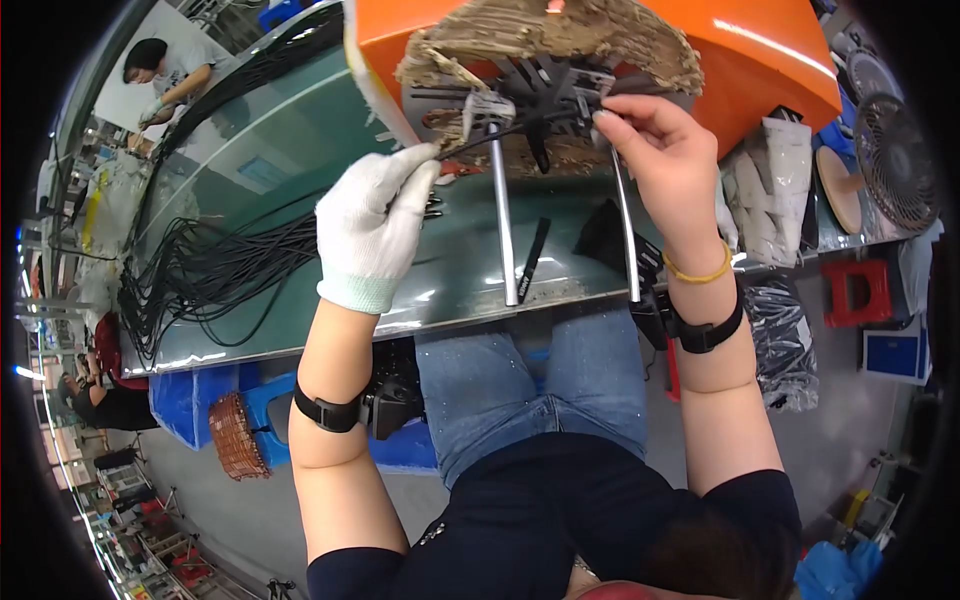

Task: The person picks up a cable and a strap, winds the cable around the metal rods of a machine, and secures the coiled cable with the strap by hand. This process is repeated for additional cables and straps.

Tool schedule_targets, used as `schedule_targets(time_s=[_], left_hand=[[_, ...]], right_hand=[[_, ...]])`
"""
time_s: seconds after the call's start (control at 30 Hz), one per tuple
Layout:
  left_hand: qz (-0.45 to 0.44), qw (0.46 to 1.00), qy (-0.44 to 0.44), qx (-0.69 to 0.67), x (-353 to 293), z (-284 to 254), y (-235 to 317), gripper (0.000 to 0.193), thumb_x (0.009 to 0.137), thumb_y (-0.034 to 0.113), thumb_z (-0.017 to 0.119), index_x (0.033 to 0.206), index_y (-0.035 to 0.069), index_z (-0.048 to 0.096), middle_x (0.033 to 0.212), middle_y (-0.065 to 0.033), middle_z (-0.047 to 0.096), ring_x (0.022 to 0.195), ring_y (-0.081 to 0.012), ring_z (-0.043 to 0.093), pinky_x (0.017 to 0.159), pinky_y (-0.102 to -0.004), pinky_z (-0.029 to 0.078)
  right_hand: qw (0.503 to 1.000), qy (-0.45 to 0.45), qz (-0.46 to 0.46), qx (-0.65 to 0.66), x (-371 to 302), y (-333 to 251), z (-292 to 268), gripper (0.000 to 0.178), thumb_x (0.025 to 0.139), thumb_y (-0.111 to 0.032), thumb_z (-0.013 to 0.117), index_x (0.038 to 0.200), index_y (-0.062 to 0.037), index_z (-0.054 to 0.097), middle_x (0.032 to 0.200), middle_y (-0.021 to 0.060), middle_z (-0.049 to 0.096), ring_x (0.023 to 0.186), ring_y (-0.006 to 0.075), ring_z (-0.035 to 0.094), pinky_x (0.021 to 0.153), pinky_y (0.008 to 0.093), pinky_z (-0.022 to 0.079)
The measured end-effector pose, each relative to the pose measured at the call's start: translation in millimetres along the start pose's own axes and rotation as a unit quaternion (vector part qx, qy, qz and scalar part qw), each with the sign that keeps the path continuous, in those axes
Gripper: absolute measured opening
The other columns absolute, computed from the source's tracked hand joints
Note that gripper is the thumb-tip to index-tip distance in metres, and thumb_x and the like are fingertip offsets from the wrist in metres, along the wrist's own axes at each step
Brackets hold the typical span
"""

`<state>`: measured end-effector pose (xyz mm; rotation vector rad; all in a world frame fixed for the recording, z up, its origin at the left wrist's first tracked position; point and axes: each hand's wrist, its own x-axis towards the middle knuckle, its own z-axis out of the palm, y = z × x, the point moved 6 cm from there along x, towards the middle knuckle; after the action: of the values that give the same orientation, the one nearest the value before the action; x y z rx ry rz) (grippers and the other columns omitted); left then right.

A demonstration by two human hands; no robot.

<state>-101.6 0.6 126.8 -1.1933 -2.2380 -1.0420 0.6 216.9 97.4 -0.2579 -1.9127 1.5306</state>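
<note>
My left hand [370, 220], in a white knit glove, pinches a thin black cable [475, 145] between thumb and forefinger. The cable runs rightward into a cluster of black parts [540, 100] beneath an orange housing [765, 65]. Bare, my right hand [665, 150] is closed at the fingertips beside a small metal clamp [588, 90] on that cluster's right side; what it pinches is too small to tell. Two silver rods, a left one [503, 220] and a right one [627, 225], reach from there toward the table's front edge. Ragged brown tape [560, 40] covers the housing's opening.
A bundle of black cables [215, 265] lies on the green table [420, 290] to the left. A short black strip [535, 255] rests between the rods. Wrapped white packs [770, 185] and a fan [897, 160] stand right. Another person [180, 75] works at far left.
</note>
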Motion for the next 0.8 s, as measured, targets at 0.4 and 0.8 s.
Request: schedule_targets(time_s=[0.4,0.8], left_hand=[[0.056,0.997,-0.016,0.046,-36,-52,-35,0.016,0.073,0.009,0.067,0.088,0.009,0.067,0.059,-0.0051,0.051,0.053,-0.0193,0.052,0.050,-0.0275,0.042],[0.243,0.968,-0.061,0.015,-16,-23,62,0.028,0.070,0.007,0.067,0.098,0.010,0.064,0.058,-0.0040,0.050,0.048,-0.0198,0.049,0.045,-0.0298,0.040]], right_hand=[[0.973,0.145,-0.166,-0.069,-57,-47,-77,0.010,0.085,0.002,0.051,0.094,0.0047,0.056,0.087,0.0028,0.050,0.063,0.0041,0.039,0.055,0.0166,0.028],[0.982,0.072,-0.176,-0.017,-71,-63,-56,0.010,0.081,0.007,0.051,0.089,0.0065,0.056,0.089,0.0070,0.052,0.076,0.0092,0.047,0.068,0.0188,0.036]])
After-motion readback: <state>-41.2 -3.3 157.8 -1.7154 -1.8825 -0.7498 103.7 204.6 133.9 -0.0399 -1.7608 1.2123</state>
